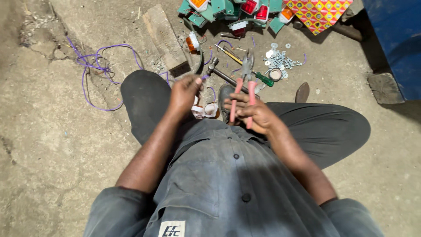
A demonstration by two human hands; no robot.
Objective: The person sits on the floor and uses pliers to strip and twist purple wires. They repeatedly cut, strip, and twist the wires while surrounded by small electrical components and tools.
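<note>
pink-handled pliers (244,85) sit in the right hand (254,115), fingers curled around the lower handles, so that hand is gripping the tool. head view only: long axis of the pliers runs up and away from the right hand, steel nose pointing toward the far tool pile, handles angled back into the palm. left hand (184,93) is just left of the pliers nose, apart from it, fingers pinched shut on a short purple wire end (204,77) that pokes toward the pliers. so the wire tip lies up-left of the right hand, between the two hands, nearer the left. below the left hand, a white lamp housing (205,110) rests by the knee. beyond the right hand: hammer (218,70), green-handled screwdriver (264,79), loose bolts and washers (279,59). long purple wire loop (97,70) lies far left of the left hand.
</note>
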